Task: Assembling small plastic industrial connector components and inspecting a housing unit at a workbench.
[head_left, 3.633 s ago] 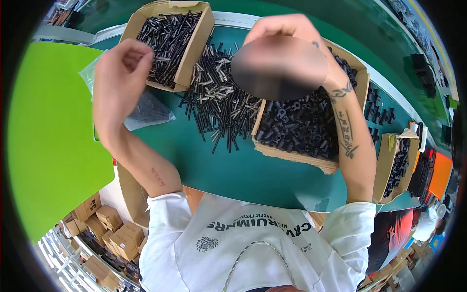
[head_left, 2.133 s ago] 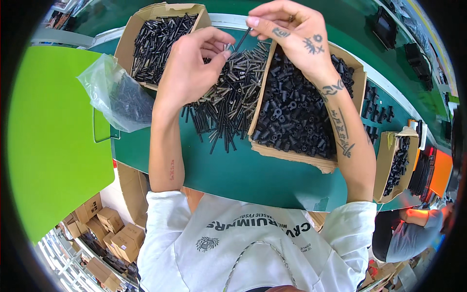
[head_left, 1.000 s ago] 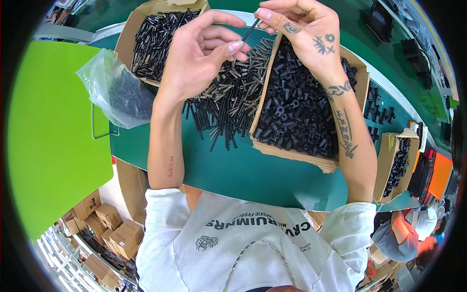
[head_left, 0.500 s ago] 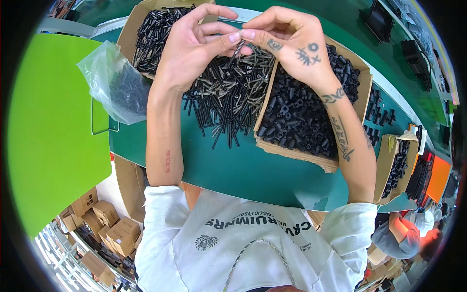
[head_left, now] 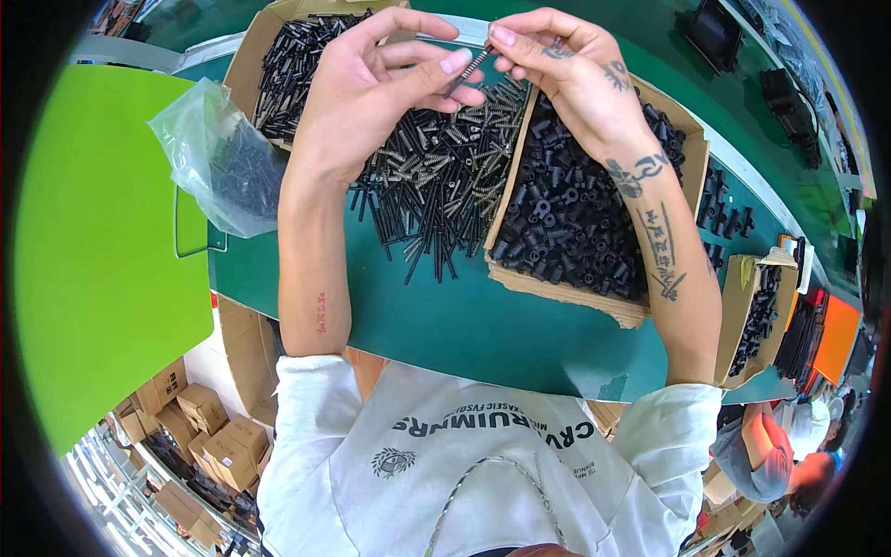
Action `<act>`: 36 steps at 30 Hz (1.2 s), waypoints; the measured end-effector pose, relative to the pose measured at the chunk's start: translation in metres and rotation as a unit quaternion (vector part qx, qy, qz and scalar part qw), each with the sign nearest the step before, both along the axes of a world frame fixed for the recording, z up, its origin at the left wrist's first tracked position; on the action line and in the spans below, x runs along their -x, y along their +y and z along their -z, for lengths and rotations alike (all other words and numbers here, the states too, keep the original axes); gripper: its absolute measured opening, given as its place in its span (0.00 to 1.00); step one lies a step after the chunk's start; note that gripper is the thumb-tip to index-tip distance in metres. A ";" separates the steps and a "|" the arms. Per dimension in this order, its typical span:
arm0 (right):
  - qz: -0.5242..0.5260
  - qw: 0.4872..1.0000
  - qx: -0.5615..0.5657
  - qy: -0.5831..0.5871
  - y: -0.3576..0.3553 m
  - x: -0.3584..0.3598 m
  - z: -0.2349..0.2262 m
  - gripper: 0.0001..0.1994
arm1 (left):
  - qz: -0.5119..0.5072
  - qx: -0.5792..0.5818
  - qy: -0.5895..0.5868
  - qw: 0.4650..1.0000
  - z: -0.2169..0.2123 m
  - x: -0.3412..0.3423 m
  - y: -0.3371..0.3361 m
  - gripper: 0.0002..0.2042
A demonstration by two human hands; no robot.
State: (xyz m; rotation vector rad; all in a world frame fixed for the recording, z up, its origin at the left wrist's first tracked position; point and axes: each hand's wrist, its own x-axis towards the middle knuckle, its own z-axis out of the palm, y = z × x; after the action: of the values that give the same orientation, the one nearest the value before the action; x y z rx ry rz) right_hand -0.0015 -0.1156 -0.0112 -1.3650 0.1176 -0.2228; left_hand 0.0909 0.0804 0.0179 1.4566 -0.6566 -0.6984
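Above the workbench, a thin dark pin with a coil spring (head_left: 471, 70) slants between my two hands. My left hand (head_left: 362, 97) pinches its lower part between thumb and fingers. The thumb and forefinger of my right hand (head_left: 580, 84) close on its upper end. Below the hands lies a loose pile of black pins and springs (head_left: 436, 176), some pins carrying springs. Right of the pile, under my right hand and wrist, stands a cardboard box (head_left: 561, 290) full of small black plastic fittings (head_left: 566, 223).
Behind my left hand is a cardboard box of black pins (head_left: 297, 70), beside a clear plastic bag of dark parts (head_left: 237, 172). A bright green panel (head_left: 111, 241) fills the left. More fittings (head_left: 729, 218) and a small box (head_left: 733, 357) lie right; another person (head_left: 761, 459) sits beyond.
My right hand has shifted slightly up and right, now at the upper end of the pin. The pin is more tilted and more exposed between the hands. My left hand has barely moved.
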 end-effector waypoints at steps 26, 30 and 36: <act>-0.073 0.957 0.153 -0.234 0.018 -0.010 -0.025 0.10 | -0.045 0.088 -0.079 0.992 0.005 -0.009 0.010 0.13; 0.019 0.942 0.316 -0.110 0.014 -0.009 -0.003 0.08 | -0.060 0.087 -0.108 0.988 -0.005 -0.010 0.014 0.14; -0.068 0.837 0.533 -0.099 0.032 -0.003 0.008 0.06 | -0.011 0.060 -0.159 0.985 -0.013 -0.010 0.023 0.17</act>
State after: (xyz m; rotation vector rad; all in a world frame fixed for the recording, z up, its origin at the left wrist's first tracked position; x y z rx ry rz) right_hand 0.0016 -0.0838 -0.0192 -2.4441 -0.3379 -0.3274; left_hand 0.1004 0.1031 0.0305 1.4725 -0.9103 -0.4037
